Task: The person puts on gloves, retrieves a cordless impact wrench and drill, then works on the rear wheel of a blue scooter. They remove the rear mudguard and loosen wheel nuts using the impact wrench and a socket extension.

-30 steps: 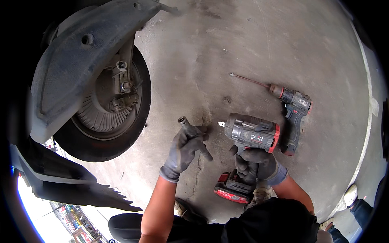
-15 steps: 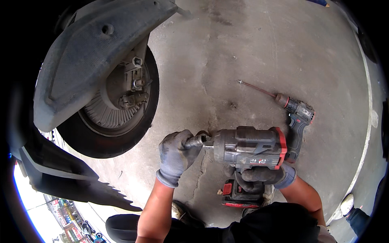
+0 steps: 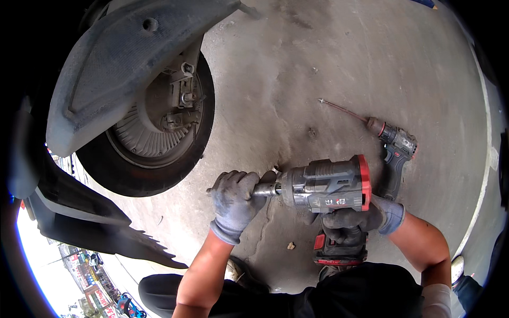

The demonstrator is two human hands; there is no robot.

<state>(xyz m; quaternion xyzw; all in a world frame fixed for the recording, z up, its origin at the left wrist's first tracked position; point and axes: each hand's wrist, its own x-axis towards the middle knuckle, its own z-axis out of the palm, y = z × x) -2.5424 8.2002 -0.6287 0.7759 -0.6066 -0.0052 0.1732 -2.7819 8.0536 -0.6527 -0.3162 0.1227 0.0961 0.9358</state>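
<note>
My right hand [image 3: 354, 218], in a grey-and-black work glove, grips the handle of a cordless impact wrench [image 3: 326, 185]. The wrench has a dark body, a red rear rim and a battery pack [image 3: 340, 248] below, and its nose points left. My left hand [image 3: 233, 197], gloved too, is wrapped around a metal socket [image 3: 266, 189]. That socket lines up with the wrench's drive end and meets it; how deep it sits cannot be made out. Left of my hands stands a wheel [image 3: 159, 177] with a black tyre, its axle nut [image 3: 188, 99] exposed at the hub.
A cordless drill [image 3: 398, 151] with a long thin bit lies on the concrete floor [image 3: 265, 69] to the right. Dark plastic bodywork [image 3: 122, 69] overhangs the wheel. A small tan scrap [image 3: 291, 246] lies near my feet. Another person's shoe [image 3: 457, 267] shows at the lower right.
The socket, earlier angled at the drive tip, is now in line with it and against it. The wrench has tilted slightly, its battery swinging right.
</note>
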